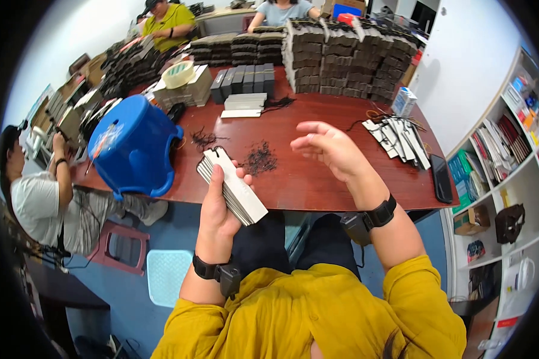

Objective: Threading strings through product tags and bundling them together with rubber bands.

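Note:
My left hand (217, 209) is closed around a stack of long white card strips (241, 186), held at a slant above the table's near edge. Dark cord shows at the strips' upper end, and their edges fan slightly toward the left. My right hand (329, 146) is raised over the table, apart from the stack, with fingers stretched out and nothing visible in it. Just beyond the stack, a scatter of small black bits (260, 158) lies on the red-brown table (317, 185), with tangled black cords (203, 139) beside it.
An upturned blue stool (129, 143) stands at the table's left. Farther back are a tape roll (178, 75), grey boxes (245, 81) and tall card stacks (347, 60). On the right lie loose white strips (398, 140) and a phone (441, 179). Several people sit around the table.

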The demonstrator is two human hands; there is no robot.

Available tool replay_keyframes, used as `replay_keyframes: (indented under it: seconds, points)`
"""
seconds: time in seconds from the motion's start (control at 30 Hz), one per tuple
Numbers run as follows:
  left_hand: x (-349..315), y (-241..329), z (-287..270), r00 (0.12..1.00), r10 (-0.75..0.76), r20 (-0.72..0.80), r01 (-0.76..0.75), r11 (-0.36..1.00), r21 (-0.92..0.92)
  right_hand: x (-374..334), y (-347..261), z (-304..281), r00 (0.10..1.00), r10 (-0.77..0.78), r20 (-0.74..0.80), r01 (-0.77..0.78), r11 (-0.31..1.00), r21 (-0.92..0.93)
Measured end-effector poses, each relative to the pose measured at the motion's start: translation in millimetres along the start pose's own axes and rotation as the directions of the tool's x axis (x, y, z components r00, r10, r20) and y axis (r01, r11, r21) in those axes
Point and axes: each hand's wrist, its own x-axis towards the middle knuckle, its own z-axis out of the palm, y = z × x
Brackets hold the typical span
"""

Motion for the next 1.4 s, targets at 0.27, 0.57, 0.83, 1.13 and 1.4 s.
replay_keyframes:
  seconds: [0.27,0.57,0.83,1.13,1.4]
  points:
    - [-7.2,25.9,-21.8,0.997,-0.013,-0.079,0.016,0.999,0.044,119.4,28.3,4.1,0.984,-0.064,0.165,0.177,0.381,-0.908]
    - [-12.0,36.9,-53.4,0.981,-0.082,-0.178,0.083,0.997,-0.001,225.4,78.1,25.4,0.94,-0.095,0.327,0.321,-0.069,-0.945]
    - [-3.2,44.7,-66.4,0.979,-0.108,-0.172,0.107,0.994,-0.016,251.7,73.6,17.6,0.897,-0.08,0.434,0.384,-0.344,-0.857]
    - [1.3,36.8,-64.1,0.976,-0.169,-0.135,0.164,0.985,-0.049,263.2,76.2,6.5,0.823,-0.464,0.327,0.251,-0.22,-0.943]
    - [-8.9,29.3,-63.1,0.974,-0.194,-0.121,0.193,0.981,-0.017,255.5,83.1,18.0,0.881,-0.372,0.292,0.255,-0.147,-0.956]
